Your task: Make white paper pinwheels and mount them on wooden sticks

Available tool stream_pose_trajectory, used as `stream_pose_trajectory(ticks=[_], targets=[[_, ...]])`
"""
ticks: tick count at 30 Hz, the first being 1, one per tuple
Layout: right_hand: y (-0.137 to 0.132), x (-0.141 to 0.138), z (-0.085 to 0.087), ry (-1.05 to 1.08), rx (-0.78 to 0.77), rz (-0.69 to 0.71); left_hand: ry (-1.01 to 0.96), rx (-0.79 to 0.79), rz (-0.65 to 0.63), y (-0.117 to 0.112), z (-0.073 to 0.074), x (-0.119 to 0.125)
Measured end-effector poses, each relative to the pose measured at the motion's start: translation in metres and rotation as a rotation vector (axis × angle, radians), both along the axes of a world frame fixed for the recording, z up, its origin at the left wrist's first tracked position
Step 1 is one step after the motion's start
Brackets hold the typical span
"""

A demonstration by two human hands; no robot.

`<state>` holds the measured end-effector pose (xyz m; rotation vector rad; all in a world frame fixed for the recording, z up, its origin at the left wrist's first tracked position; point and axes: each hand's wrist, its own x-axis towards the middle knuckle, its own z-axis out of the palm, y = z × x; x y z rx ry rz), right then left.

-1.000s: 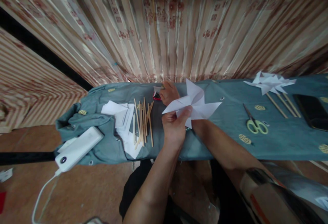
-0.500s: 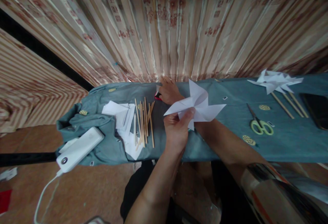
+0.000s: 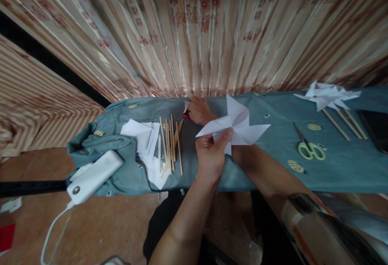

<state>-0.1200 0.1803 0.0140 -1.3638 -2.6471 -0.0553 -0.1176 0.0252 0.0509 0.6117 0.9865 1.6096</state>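
Note:
My left hand (image 3: 211,153) pinches a white folded-paper pinwheel (image 3: 238,123) near its centre, thumb on top, holding it above the cloth. Beneath the pinwheel my right arm crosses to the left. At its end my right hand (image 3: 200,110) is bent down, fingers closed over a small red and black item (image 3: 186,114) near the far edge. What those fingertips grip is hidden. Left of my hands lie several wooden sticks (image 3: 172,143) and a stack of white paper pieces (image 3: 151,143). Scissors with light green handles (image 3: 311,150) rest to the right.
A grey-green cloth (image 3: 266,172) covers the narrow table. Several finished paper pinwheels (image 3: 329,95) on sticks lie at the far right, beside a dark phone (image 3: 374,129). A white power bank (image 3: 94,176) with a cable sits at the left edge. A patterned curtain (image 3: 197,46) hangs behind.
My left hand and the pinwheel have shifted very slightly right in view. My right hand stays at the small red and black item, having dipped a little.

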Motion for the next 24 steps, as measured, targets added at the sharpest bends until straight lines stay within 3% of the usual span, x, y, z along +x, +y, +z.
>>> stream_pose_trajectory(ticks=[11,24], targets=[[-0.0011,-0.0042,-0.0004,-0.026,-0.005,0.003,0.007,-0.003,0.003,0.0004,-0.0004,0.0016],[-0.0083,-0.0008,0.0067,0.020,0.025,0.114,-0.001,-0.021,0.014,-0.0005,0.0025,0.0008]])
